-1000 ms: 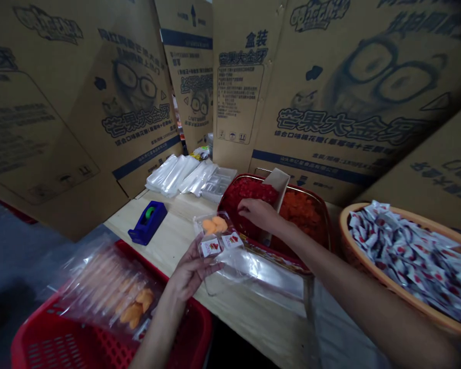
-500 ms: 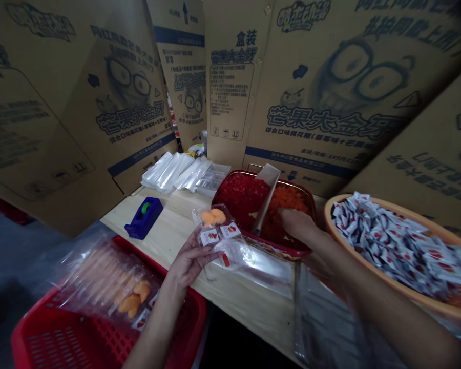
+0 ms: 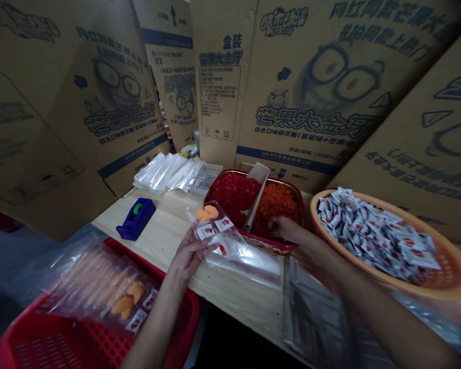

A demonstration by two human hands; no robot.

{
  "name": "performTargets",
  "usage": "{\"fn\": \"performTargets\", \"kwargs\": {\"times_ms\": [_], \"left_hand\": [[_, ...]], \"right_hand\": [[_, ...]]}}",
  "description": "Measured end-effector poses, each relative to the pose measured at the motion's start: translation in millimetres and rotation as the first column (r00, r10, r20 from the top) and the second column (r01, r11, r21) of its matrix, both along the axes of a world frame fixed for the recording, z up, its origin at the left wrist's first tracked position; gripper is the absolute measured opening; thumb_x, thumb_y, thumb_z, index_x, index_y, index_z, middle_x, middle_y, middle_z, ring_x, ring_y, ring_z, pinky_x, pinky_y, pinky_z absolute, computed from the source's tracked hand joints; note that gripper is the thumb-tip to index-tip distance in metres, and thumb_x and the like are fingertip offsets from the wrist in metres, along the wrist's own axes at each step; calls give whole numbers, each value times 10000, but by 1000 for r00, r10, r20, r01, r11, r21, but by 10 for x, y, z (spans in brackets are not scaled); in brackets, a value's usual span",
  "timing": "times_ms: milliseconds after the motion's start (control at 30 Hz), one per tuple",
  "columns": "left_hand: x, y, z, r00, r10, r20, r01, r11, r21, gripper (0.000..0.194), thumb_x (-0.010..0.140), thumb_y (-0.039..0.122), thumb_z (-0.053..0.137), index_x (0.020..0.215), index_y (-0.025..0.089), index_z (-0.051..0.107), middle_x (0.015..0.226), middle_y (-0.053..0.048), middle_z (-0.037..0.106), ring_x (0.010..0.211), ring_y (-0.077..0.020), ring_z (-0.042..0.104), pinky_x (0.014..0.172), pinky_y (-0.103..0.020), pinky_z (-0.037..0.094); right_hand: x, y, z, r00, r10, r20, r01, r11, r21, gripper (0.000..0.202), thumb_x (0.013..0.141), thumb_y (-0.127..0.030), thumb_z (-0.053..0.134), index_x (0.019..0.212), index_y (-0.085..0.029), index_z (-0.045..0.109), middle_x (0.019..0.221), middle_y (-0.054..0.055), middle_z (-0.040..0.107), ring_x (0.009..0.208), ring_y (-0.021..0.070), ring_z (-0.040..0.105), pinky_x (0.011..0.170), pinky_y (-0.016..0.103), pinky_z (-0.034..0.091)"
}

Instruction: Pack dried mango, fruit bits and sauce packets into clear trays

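Note:
My left hand (image 3: 190, 252) is closed on the near edge of a clear plastic pack (image 3: 230, 238). In it lie orange candy pieces (image 3: 206, 213), two white printed sachets (image 3: 214, 228) and a small red piece (image 3: 223, 250). My right hand (image 3: 286, 229) reaches into the right compartment of a red tray (image 3: 290, 247), its fingers curled at the near side of orange-red pieces (image 3: 278, 201). Its fingertips are partly hidden, so what they pinch is unclear. A pale divider (image 3: 258, 197) parts these from darker red pieces (image 3: 234, 195).
Left on the wooden table (image 3: 163, 225) is a blue tape dispenser (image 3: 135, 219), with clear bags (image 3: 165, 171) behind. A red basket (image 3: 19, 328) holds filled packs (image 3: 103, 287). An orange basket (image 3: 455, 266) of white sachets (image 3: 372, 233) stands right. Cardboard boxes (image 3: 307, 138) wall the back.
My right hand has drawn slightly nearer within the orange-red pieces, and its fingers show more. My left hand still holds the pack. The whole view has shifted a little to the right.

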State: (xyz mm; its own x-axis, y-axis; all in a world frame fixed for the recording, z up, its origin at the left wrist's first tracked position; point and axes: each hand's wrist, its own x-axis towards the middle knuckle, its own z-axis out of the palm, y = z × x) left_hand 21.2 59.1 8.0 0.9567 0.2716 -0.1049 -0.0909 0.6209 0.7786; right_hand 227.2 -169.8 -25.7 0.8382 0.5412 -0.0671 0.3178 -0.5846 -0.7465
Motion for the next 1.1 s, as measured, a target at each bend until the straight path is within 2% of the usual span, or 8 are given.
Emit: {"fn": "performTargets", "kwargs": {"times_ms": [100, 200, 433, 600, 700, 867, 967, 1100], "left_hand": [[19, -8, 4, 1000, 8, -8, -8, 1000, 0, 676, 648, -32, 617, 1224, 243, 393, 1214, -51, 501, 1013, -207, 559, 949, -489, 396], [34, -19, 25, 999, 18, -26, -18, 1000, 5, 641, 636, -40, 620, 1180, 232, 416, 1182, -46, 522, 1017, -209, 559, 942, -476, 407], [85, -33, 16, 1000, -9, -22, 9, 1000, 5, 623, 649, -29, 618, 1176, 236, 419, 1216, -50, 504, 1021, -213, 560, 929, -448, 426], [110, -25, -19, 1000, -10, -22, 9, 1000, -8, 649, 644, -44, 608, 1200, 226, 409, 1243, -57, 480, 995, -203, 570, 938, -471, 416], [117, -14, -39, 1000, -26, -15, 26, 1000, 4, 663, 649, -34, 614, 1220, 224, 398, 1223, -74, 494, 1001, -214, 569, 930, -468, 421], [132, 5, -68, 999, -44, 8, 44, 999, -2, 673, 640, -33, 627, 1213, 232, 395, 1218, -72, 500, 1045, -244, 551, 935, -455, 420], [130, 12, -73, 999, -49, 19, 49, 999, -3, 638, 641, -29, 630, 1184, 224, 408, 1198, -70, 516, 1050, -239, 550, 942, -446, 415], [123, 12, -69, 999, -38, 10, 38, 999, 1, 636, 636, -28, 633, 1180, 216, 411, 1126, -66, 556, 997, -220, 576, 930, -460, 420]], "right_hand": [[34, -55, 79, 994, -42, -106, 45, 998, 31, 136, 650, -120, 522, 786, -123, 522, 549, -30, 512, 399, 75, 429, 402, 189, 334], [47, -123, 178, 983, -70, -169, 94, 986, 138, 160, 679, -181, 542, 826, -129, 507, 628, -22, 527, 471, 71, 462, 446, 189, 390], [52, -218, 325, 913, -50, -404, 199, 920, 337, 264, 591, -192, 659, 824, -119, 557, 722, 7, 568, 571, 65, 486, 468, 160, 388], [-49, -211, 461, 807, 19, -590, 310, 837, 451, 301, 540, -174, 719, 805, -127, 584, 764, 13, 586, 574, 51, 509, 491, 148, 402], [-202, -130, 622, 777, 146, -613, 247, 825, 509, 375, 500, -205, 767, 826, -138, 594, 779, 7, 595, 585, 59, 529, 522, 164, 425], [-560, 199, 802, 820, 311, -480, -47, 873, 485, 313, 559, -269, 732, 815, -138, 610, 755, 6, 605, 574, 63, 513, 544, 190, 408], [-689, 394, 775, 878, 298, -375, -157, 918, 363, 227, 600, -273, 681, 757, -120, 619, 682, 3, 586, 547, 59, 471, 503, 183, 359], [-705, 493, 711, 918, 246, -312, -156, 945, 287, 190, 642, -262, 629, 750, -106, 621, 585, -11, 538, 479, 46, 396, 450, 182, 295]]}}
